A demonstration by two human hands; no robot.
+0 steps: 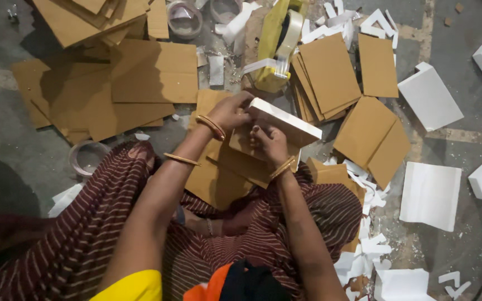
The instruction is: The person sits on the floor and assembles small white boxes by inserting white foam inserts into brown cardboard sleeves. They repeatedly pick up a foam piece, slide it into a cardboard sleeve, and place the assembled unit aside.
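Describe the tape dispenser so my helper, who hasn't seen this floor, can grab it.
Start at the person's hands, which hold a white foam block over the lap. Just beyond them on the floor stands the tape dispenser, left of a stack of brown cardboard sheets. It alone is yellow, carrying a roll of clear tape.

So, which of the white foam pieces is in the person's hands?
The white foam block held between the left hand and right hand, above the lap. The other white pieces lie untouched on the floor at the right.
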